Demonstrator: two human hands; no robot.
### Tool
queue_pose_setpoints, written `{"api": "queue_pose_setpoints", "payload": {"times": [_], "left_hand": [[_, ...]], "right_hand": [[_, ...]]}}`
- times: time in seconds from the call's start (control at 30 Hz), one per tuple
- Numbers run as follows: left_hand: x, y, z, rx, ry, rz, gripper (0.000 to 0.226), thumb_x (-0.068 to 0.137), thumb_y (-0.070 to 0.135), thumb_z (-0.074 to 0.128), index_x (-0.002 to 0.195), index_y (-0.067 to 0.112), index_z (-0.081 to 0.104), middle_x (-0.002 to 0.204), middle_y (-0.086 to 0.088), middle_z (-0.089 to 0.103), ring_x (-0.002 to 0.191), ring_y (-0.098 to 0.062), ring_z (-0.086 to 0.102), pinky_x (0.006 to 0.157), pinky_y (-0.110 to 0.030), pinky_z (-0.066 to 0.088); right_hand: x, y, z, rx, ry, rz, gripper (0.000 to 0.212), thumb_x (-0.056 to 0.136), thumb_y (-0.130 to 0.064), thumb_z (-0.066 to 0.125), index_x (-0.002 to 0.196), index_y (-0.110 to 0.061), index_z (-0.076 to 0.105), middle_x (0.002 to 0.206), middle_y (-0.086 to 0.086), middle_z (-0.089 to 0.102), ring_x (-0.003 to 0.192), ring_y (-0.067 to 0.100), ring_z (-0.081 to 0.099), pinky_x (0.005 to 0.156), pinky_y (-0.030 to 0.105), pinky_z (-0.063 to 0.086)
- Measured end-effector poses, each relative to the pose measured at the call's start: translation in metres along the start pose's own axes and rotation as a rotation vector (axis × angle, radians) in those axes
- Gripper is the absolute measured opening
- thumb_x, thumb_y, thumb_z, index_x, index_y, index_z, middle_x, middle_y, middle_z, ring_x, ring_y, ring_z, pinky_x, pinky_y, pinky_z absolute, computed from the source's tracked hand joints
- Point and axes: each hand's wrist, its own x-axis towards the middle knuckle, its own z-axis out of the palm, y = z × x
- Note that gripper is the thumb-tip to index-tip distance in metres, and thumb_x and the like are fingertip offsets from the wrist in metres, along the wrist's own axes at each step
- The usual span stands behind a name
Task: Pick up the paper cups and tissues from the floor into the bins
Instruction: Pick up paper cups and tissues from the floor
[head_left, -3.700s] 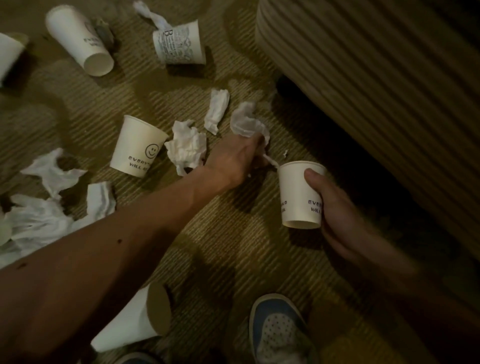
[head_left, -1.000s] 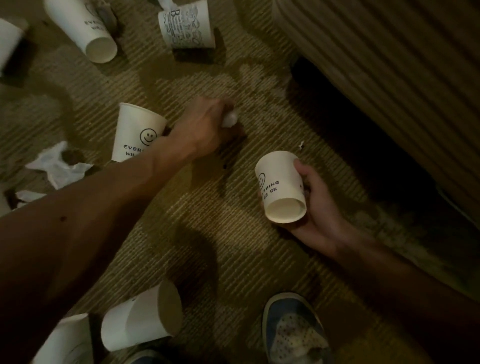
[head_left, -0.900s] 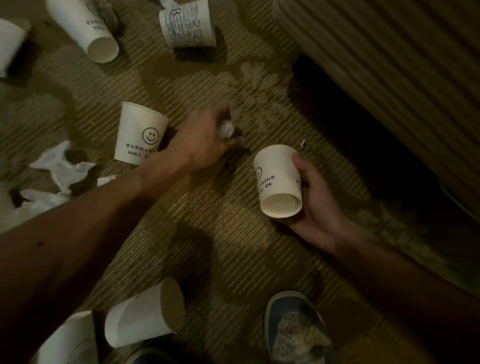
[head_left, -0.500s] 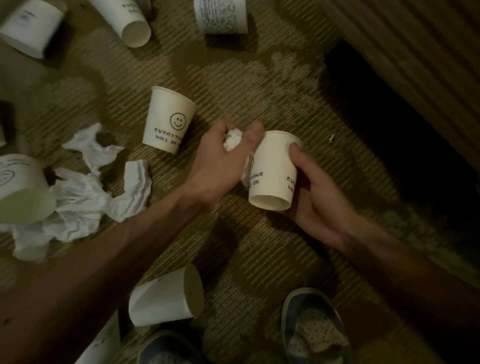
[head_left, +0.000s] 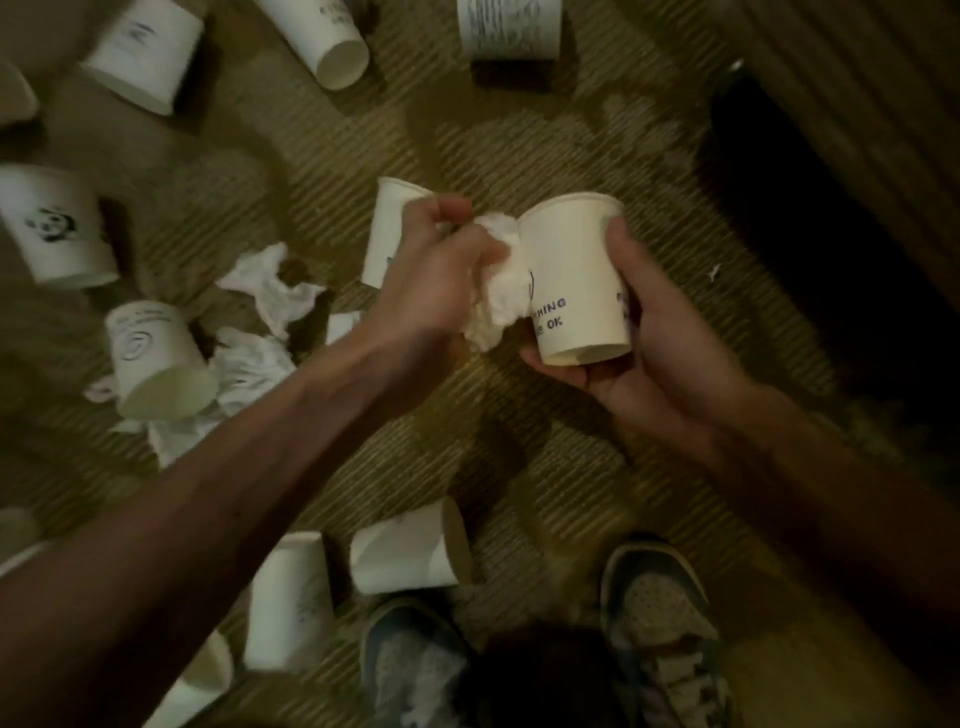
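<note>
Near the frame's centre, the right hand curls around a white paper cup printed with purple lettering, holding it over the olive striped carpet. At the cup's nine o'clock, touching its side, the left hand clenches a crumpled white tissue wad. More white paper cups and loose crumpled tissues litter the carpet from seven to twelve o'clock.
</note>
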Motion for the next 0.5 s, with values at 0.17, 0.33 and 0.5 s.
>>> {"api": "queue_pose_setpoints", "payload": {"times": [0.17, 0.33, 0.5], "left_hand": [[-0.085, 0.090, 0.004, -0.009, -0.061, 0.083, 0.027, 0.092, 0.010, 0.064, 0.113, 0.018, 0.049, 0.120, -0.009, 0.059, 0.092, -0.018, 0.067, 0.068, -0.031, 0.058], [-0.233, 0.208, 0.036, 0.046, 0.007, 0.134, 0.007, 0.094, 0.030, 0.062, 0.097, 0.025, 0.059, 0.107, -0.007, 0.068, 0.096, -0.023, 0.068, 0.078, -0.042, 0.058], [-0.398, 0.350, 0.057, 0.200, -0.093, 0.335, 0.012, 0.100, 0.030, 0.054, 0.088, 0.027, 0.053, 0.081, 0.009, 0.060, 0.070, -0.001, 0.057, 0.060, -0.024, 0.049]], "right_hand": [[-0.095, -0.066, 0.062, 0.075, 0.019, -0.026, 0.050, 0.092, -0.045, 0.058, 0.133, -0.015, 0.055, 0.126, 0.012, 0.066, 0.118, 0.029, 0.062, 0.098, 0.051, 0.050], [-0.260, -0.139, 0.157, 0.137, 0.061, -0.071, 0.046, 0.092, -0.046, 0.057, 0.125, -0.014, 0.062, 0.127, 0.014, 0.065, 0.123, 0.031, 0.057, 0.107, 0.053, 0.041], [-0.447, -0.211, 0.264, 0.185, 0.174, -0.147, 0.062, 0.081, -0.051, 0.061, 0.130, -0.012, 0.058, 0.124, 0.016, 0.066, 0.110, 0.029, 0.062, 0.102, 0.051, 0.044]]}}
